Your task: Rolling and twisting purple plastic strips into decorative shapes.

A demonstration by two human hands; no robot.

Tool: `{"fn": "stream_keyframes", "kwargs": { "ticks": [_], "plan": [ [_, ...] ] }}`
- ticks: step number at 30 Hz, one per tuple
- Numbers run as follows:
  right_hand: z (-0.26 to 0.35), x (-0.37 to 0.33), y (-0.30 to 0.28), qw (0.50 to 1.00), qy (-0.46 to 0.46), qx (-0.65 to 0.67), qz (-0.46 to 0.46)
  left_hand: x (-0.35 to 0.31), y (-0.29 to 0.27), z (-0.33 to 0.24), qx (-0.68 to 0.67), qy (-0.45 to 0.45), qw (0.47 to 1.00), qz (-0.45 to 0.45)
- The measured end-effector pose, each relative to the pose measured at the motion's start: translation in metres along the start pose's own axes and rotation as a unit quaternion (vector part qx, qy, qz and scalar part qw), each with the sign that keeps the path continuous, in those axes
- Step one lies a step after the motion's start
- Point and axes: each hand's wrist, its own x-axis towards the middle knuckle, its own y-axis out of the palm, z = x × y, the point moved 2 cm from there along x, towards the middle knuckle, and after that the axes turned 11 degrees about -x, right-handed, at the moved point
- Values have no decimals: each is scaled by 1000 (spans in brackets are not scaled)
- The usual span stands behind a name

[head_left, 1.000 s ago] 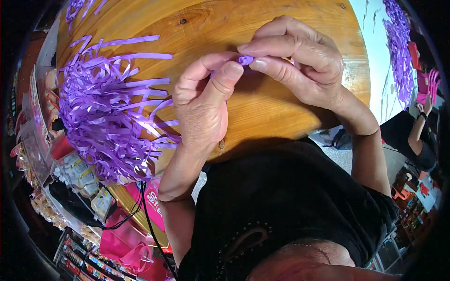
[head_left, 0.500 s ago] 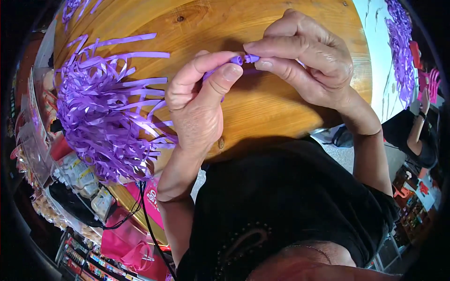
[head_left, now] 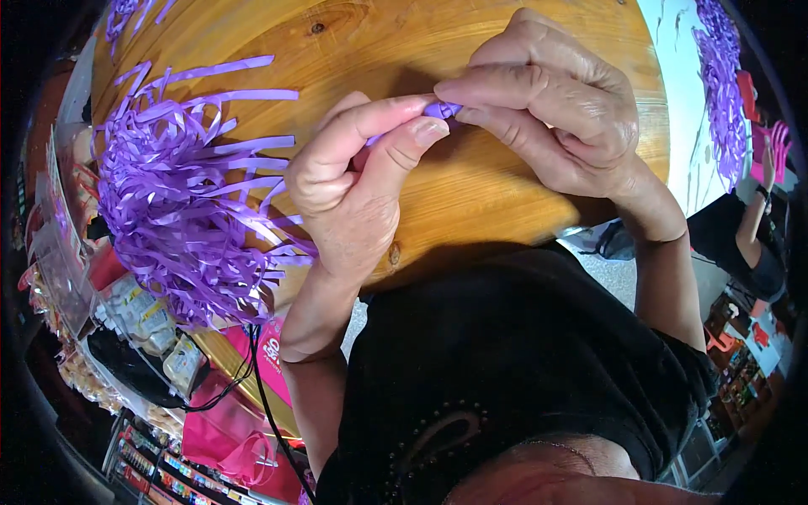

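Observation:
Above the wooden table, my left hand (head_left: 358,181) pinches one end of a small purple tube-like connector (head_left: 442,110) between thumb and forefinger. My right hand (head_left: 555,105) grips the other end with its thumb and fingertips, so the two hands nearly touch. The connector's two parts meet end to end, though fingertips cover most of them. A bit of purple strip shows behind the left fingers. Left of my left hand lies a big tangled heap of shiny purple ribbon strips (head_left: 181,194), with loose ends reaching toward my wrist.
The wooden table (head_left: 480,215) has a curved edge close to my body. More purple strips (head_left: 720,93) lie on a white surface (head_left: 669,50) at the right. Clear plastic boxes, a black cable (head_left: 268,396) and a pink bag (head_left: 215,433) crowd the lower left. Another person's arm (head_left: 749,227) shows far right.
The gap between the two purple connector parts has closed; they now touch. My left hand has shifted slightly, its fingertips coming up to the right hand's.

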Motion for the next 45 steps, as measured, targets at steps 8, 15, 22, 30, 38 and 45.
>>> {"fn": "stream_keyframes", "kwargs": {
  "ticks": [8,15,22,30,38,45],
  "plan": [
    [-37,2,24,964,-220,-60,-134,2,5,-5,121,86,989,17],
    [-12,-4,15,998,-17,60,28,-1,1,-6,114,80,990,19],
    [-19,-6,20,991,5,123,44,-1,0,-4,116,80,990,27],
    [-28,-15,29,978,41,205,24,0,-1,-5,94,59,993,37],
    [-26,-15,31,972,68,227,2,0,1,-5,87,45,995,30],
    [-26,-14,30,983,12,183,-21,0,3,-5,61,43,997,13]
  ]
}}
